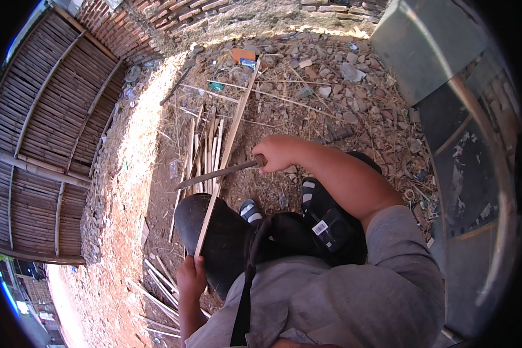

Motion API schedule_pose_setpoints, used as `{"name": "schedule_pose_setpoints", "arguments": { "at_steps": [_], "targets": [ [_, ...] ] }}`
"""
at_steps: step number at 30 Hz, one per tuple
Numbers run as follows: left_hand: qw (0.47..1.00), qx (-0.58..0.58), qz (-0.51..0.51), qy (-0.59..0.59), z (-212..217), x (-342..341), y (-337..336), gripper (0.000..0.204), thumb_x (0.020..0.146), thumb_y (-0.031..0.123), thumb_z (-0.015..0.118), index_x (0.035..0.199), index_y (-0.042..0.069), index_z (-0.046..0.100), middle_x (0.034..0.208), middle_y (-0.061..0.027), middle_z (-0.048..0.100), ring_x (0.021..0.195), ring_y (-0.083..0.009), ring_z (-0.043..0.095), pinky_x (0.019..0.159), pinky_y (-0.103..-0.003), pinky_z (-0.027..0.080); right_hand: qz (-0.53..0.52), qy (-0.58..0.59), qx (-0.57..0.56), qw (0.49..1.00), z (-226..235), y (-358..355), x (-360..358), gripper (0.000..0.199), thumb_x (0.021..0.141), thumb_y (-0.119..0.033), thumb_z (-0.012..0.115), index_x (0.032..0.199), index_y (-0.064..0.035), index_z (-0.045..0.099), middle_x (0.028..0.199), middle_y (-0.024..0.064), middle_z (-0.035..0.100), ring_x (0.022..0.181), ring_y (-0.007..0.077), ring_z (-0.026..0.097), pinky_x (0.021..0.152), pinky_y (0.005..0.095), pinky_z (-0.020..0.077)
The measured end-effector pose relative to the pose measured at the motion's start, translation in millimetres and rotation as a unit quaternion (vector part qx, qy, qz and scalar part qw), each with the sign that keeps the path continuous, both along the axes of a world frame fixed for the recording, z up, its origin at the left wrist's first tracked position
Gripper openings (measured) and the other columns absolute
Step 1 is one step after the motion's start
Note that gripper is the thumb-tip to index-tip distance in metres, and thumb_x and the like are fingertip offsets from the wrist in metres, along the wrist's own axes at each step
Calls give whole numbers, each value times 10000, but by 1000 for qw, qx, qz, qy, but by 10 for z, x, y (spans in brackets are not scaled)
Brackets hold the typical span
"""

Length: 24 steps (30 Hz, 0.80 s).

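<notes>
My right hand [274,152] is closed around the handle of a machete [217,174], whose long, dull brown blade points left. The blade lies across a long, pale bamboo strip [238,116], seemingly touching it just beyond my left knee. My left hand [191,279] grips the strip's near end beside my left thigh, thumb on top. From there the strip slants away over the knee toward the rubble at the far side. Beneath the blade, on the ground, more split bamboo strips [192,152] lie in a loose bundle.
More strips [163,290] lie left of my left hand. Stones and litter [354,87] cover the ground toward a brick wall [214,23]. A bamboo slat panel [52,110] stands at left, and grey and black sheets [423,52] at right. My sandalled feet [250,211] are below me.
</notes>
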<state>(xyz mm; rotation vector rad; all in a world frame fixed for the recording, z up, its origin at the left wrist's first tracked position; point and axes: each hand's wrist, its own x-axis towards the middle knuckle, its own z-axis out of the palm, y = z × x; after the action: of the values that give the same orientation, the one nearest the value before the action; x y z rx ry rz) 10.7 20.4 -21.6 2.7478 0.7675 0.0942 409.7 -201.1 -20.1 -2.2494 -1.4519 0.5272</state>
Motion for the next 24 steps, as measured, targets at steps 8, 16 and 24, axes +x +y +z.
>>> {"name": "schedule_pose_setpoints", "arguments": {
  "at_steps": [8, 16, 24],
  "targets": [
    [1000, 21, 7, -2, -35, -14, -41, 430, 1017, 399, 555, 808, 29, 493, 654, -250, 592, 641, -496, 602, 560, -575, 432, 3, -10, 16, 1000, -67, 9, 8, 320, 766, -355, 793, 907, -88, 685, 844, 148, 689, 856, 372, 679, 732, 500, 518],
    [999, 33, 3, -5, -39, -2, -66, 421, 1011, 393, 563, 817, 26, 491, 681, -267, 603, 663, -507, 611, 572, -581, 447, 7, -11, 25, 1000, -113, 3, 26, 332, 782, -357, 792, 932, -81, 686, 829, 154, 683, 847, 375, 679, 729, 499, 518],
    [998, 53, 25, 2, -48, 8, -131, 422, 1001, 396, 578, 811, 30, 485, 665, -265, 598, 653, -506, 611, 560, -589, 445, 14, 0, -7, 1000, 64, 12, -89, 309, 768, -336, 783, 948, -99, 697, 884, 144, 700, 904, 364, 683, 771, 495, 528]
  ]
}}
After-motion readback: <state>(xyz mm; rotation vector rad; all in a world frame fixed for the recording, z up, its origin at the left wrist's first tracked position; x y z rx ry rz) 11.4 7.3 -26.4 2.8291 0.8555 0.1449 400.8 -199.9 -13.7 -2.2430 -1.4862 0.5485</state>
